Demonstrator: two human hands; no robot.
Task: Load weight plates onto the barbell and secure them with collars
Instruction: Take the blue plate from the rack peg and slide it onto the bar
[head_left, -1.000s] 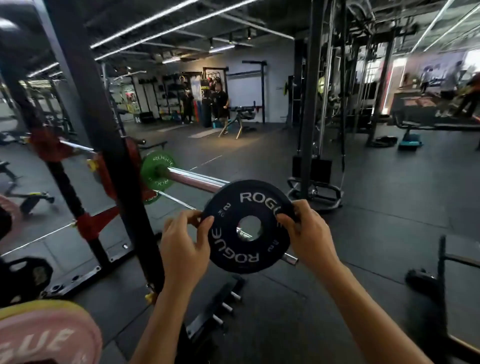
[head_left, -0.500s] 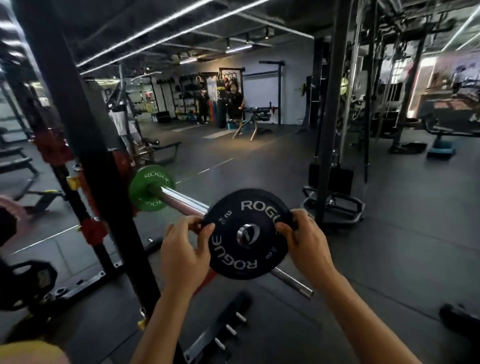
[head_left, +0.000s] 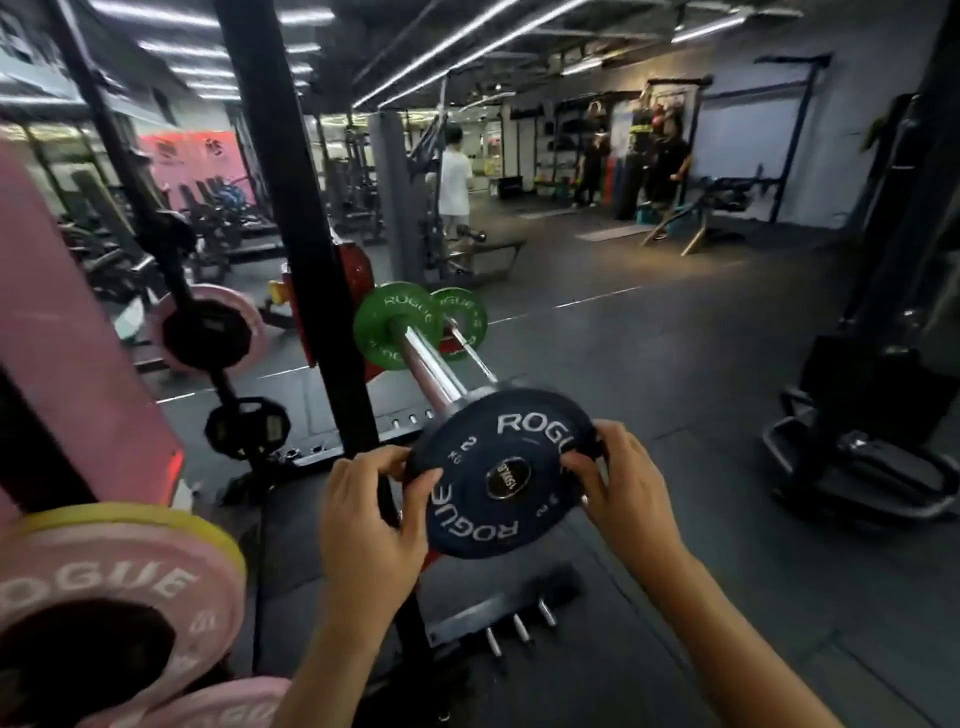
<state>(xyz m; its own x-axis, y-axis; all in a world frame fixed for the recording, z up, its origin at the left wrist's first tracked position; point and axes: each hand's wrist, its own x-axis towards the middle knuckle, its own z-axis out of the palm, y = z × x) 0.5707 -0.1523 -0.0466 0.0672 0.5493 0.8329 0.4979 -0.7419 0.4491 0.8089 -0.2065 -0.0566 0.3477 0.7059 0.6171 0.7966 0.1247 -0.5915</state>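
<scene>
Black plate (head_left: 501, 470), gripped at its rim by left hand (head_left: 370, 512) and right hand (head_left: 621, 486), is now threaded onto the barbell sleeve (head_left: 431, 364) end, well short of the green plate (head_left: 397, 325); sliding inward and collaring are judged outstanding.

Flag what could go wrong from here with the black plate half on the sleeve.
1. The black 2 kg plate sits only at the tip of the barbell sleeve, far from the green plate; released now, it could slide off.
2. Left hand and right hand pinch the rim, so fingers could get caught if it is pushed flush against the green plate.
3. No collar shows on the sleeve, so the plates are likely unsecured.
</scene>
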